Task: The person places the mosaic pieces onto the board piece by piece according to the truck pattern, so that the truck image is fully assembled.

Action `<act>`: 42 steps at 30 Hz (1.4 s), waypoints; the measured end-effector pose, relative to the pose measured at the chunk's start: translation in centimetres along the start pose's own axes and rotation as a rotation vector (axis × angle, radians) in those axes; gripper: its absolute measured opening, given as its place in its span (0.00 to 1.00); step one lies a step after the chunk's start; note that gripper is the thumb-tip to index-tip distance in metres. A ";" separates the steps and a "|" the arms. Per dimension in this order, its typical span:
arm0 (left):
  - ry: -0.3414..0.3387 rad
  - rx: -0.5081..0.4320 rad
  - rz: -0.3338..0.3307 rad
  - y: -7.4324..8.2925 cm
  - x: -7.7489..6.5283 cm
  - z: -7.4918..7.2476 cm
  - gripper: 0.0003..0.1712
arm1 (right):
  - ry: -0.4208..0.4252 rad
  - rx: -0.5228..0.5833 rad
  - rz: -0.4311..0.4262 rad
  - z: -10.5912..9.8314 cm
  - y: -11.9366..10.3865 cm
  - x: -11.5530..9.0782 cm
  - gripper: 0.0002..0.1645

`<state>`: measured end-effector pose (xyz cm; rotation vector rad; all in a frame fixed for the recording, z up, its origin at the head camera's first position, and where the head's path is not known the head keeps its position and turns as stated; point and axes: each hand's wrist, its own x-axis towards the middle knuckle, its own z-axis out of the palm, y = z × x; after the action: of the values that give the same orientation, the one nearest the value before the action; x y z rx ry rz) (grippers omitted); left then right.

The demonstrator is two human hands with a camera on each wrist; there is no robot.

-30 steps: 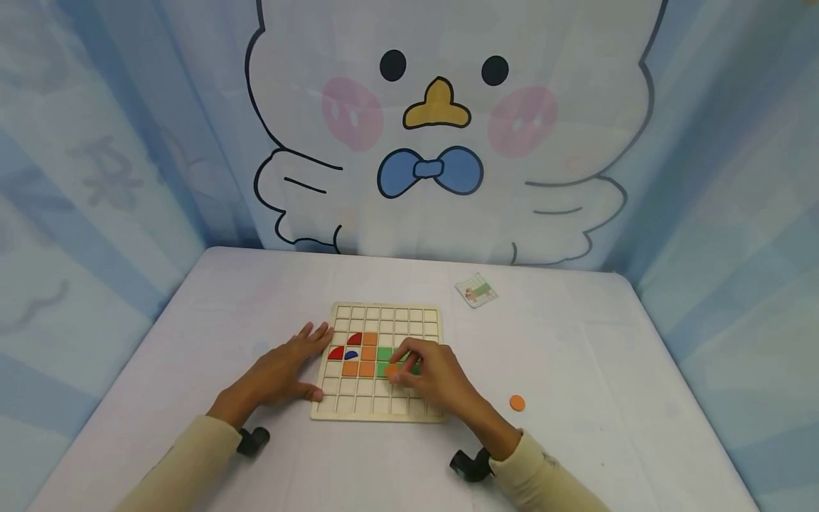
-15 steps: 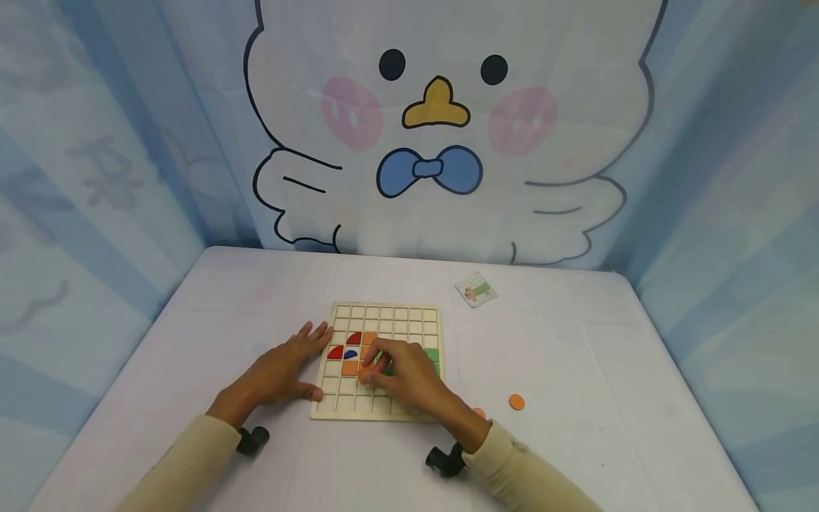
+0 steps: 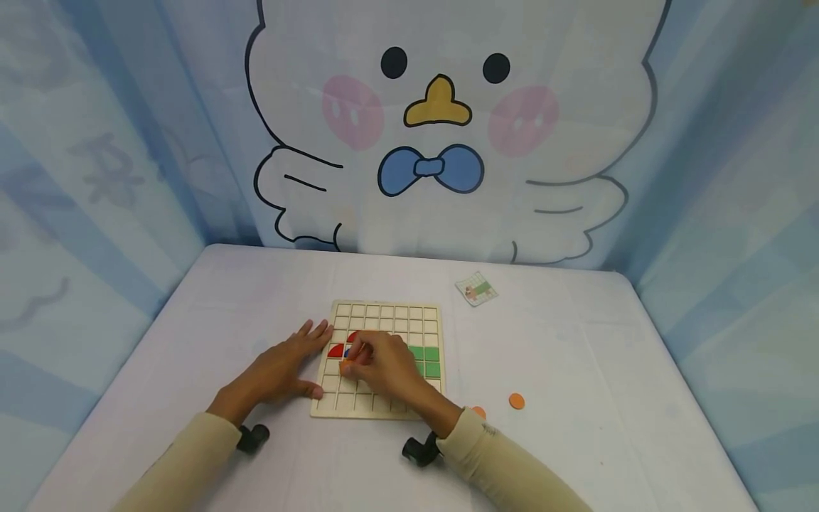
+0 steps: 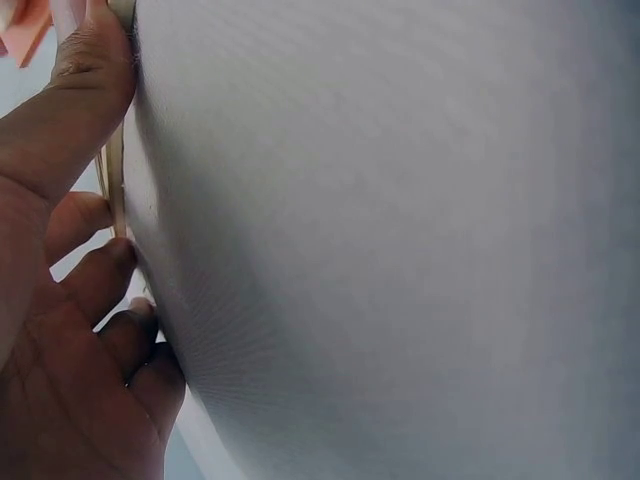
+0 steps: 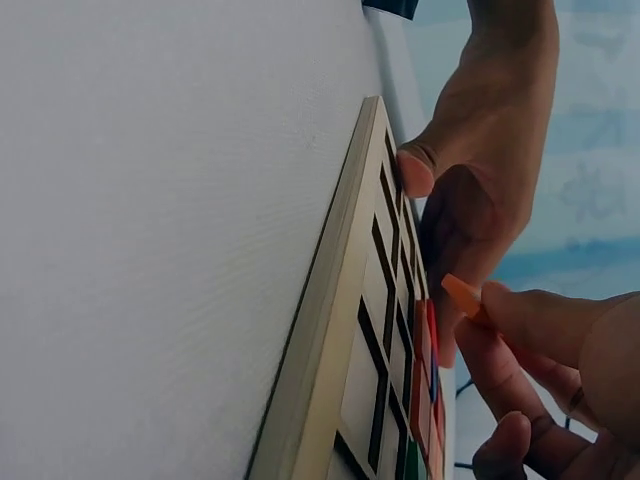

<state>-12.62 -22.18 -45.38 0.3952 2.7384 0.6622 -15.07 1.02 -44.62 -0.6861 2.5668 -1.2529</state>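
Note:
My right hand [image 3: 389, 364] pinches a small orange tile [image 5: 460, 297] between thumb and fingers, just above the left part of a wooden grid board [image 3: 348, 404]. Its full outline is hidden by the fingers. My left hand [image 3: 281, 371] lies at the board's left edge with fingers spread, the thumb touching the lower part of that edge. A red quarter-round tile [image 3: 335, 350] sits in the grid near the left. Green square tiles [image 3: 432, 353] fill cells at the right. The right hand covers the middle cells and most of the blue piece.
Two orange discs lie on the white table right of the board: one loose disc [image 3: 517, 401] and another disc [image 3: 478, 412] partly behind the right forearm. A small picture card [image 3: 476, 289] lies beyond the board's far right corner. A printed curtain [image 3: 441, 213] rises behind the table.
My right hand has moved left across the board with the orange tile, uncovering green squares at the right. A second orange disc now shows beside the forearm. The left hand stays put.

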 end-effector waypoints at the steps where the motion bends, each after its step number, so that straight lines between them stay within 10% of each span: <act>1: 0.002 0.002 0.006 0.0 0.0 0.0 0.68 | 0.001 0.003 0.002 0.1 -0.1 0.2 0.10; 29: 0.014 0.024 0.030 -0.3 0.0 0.2 0.68 | 0.002 -0.227 0.012 2.6 -0.7 2.8 0.06; 42: -0.003 0.024 -0.007 -0.2 0.3 0.5 0.67 | 0.026 -0.071 -0.005 -0.6 1.1 0.3 0.08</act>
<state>-12.76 -22.07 -45.94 0.3921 2.7457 0.6263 -15.95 1.87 -45.06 -0.6953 2.6433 -1.1842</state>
